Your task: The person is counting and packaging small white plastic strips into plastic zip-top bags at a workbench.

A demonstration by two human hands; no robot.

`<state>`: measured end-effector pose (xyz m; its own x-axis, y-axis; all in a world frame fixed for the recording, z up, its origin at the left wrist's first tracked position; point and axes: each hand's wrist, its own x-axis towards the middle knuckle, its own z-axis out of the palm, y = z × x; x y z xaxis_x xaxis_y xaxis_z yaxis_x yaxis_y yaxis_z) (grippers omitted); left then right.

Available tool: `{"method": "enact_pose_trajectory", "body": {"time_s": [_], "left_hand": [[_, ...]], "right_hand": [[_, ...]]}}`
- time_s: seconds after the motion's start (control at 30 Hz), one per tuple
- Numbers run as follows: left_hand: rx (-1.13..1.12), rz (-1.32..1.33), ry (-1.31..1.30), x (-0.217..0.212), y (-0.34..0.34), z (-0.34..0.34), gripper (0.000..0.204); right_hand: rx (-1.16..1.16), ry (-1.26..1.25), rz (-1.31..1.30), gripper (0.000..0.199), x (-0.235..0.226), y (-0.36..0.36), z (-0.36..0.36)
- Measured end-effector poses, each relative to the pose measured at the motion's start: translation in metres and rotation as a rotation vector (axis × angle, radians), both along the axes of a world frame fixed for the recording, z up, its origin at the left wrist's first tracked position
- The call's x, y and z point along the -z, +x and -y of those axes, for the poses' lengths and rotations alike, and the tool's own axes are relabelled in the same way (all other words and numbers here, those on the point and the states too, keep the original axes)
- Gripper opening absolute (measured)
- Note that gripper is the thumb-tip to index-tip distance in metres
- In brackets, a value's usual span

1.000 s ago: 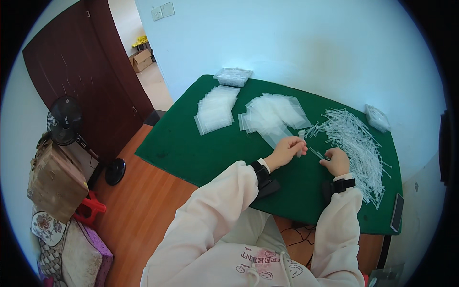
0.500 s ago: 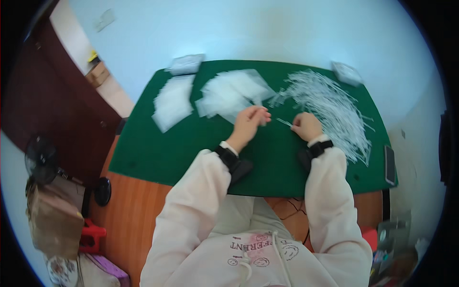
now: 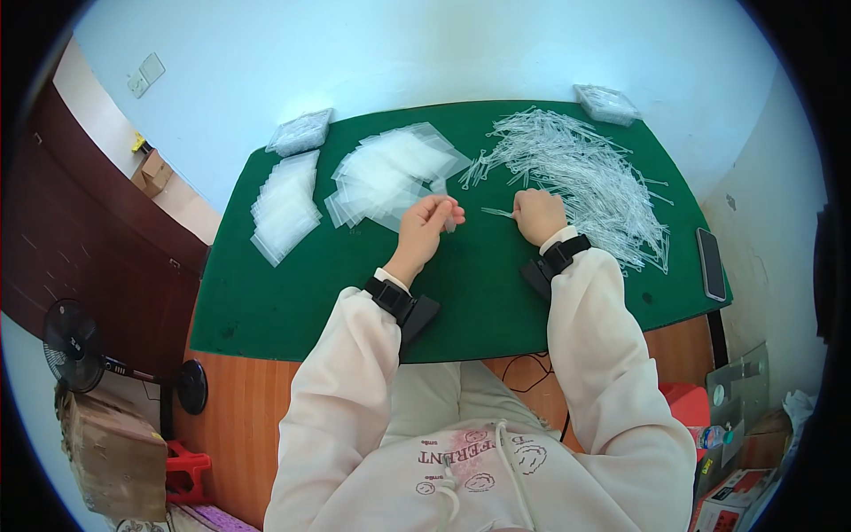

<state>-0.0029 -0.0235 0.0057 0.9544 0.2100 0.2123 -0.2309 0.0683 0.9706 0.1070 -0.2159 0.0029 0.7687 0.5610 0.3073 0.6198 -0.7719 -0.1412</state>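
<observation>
My left hand point(image 3: 427, 232) is closed, its fingertips pinched on a small clear plastic bag point(image 3: 440, 187) that is mostly hidden by the fingers. To its right, my right hand point(image 3: 539, 217) grips a few thin clear plastic sticks point(image 3: 497, 212), whose ends point left toward the bag. Beyond the left hand lies a fanned pile of clear flat bags point(image 3: 390, 168). A large heap of the same thin sticks, with looped ends point(image 3: 589, 182), spreads behind and to the right of my right hand.
A second row of overlapping bags point(image 3: 288, 206) lies on the left of the green table point(image 3: 266, 310). Wrapped clear packs stand at the back left point(image 3: 300, 133) and back right point(image 3: 607, 105). A phone point(image 3: 710, 264) rests by the right edge. A black fan point(image 3: 75, 346) stands at the left.
The whole view has shifted, so table and hands appear slightly further left. Both hands keep their holds, and the sticks in my right hand now lie more level.
</observation>
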Motion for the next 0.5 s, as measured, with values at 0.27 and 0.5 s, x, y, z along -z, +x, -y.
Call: {"method": "enact_pose_trajectory", "body": {"time_s": [0.27,0.5], "left_hand": [[-0.074,0.091,0.064,0.003,0.004,0.000,0.021],[-0.131,0.134,0.194,0.009,0.005,-0.004,0.022]], "right_hand": [[-0.227,0.518,0.035,0.004,-0.012,-0.002,-0.009],[-0.564,0.630,-0.127,0.008,-0.024,-0.022,-0.012]]}}
